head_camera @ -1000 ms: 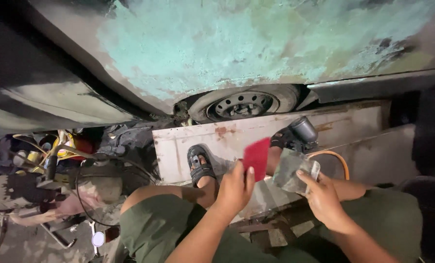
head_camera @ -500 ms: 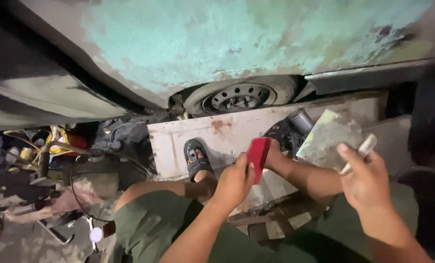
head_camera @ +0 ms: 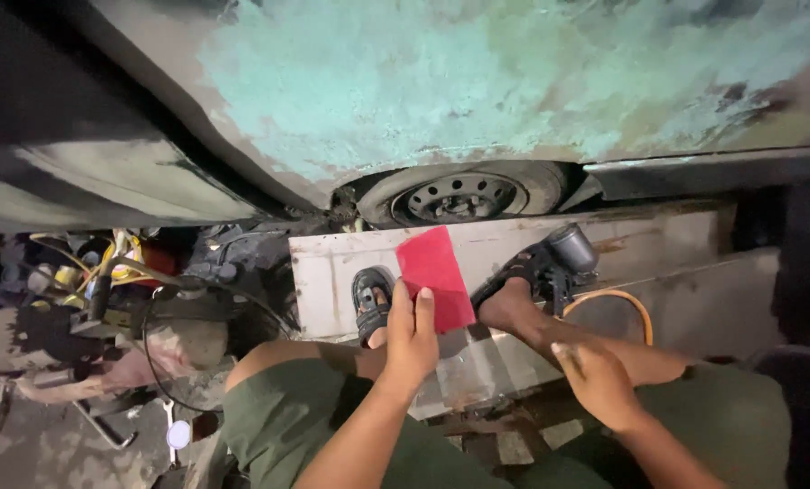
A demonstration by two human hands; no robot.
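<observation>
While the right hand (head_camera: 595, 380) rests loosely open and empty on the knee, the left hand (head_camera: 411, 335) grips a red card (head_camera: 434, 270) rising above its fingers.

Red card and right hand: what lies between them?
Head view: the person's right foot in a dark sandal lies between the red card, held by the left hand, and the empty right hand.

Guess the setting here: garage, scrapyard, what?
Likely a car body repair shop. A car panel patched with greenish filler fills the top of the view, a steel wheel sits under it, and a spray gun with an orange hose lies nearby. The left hand holds a red spreader.
</observation>
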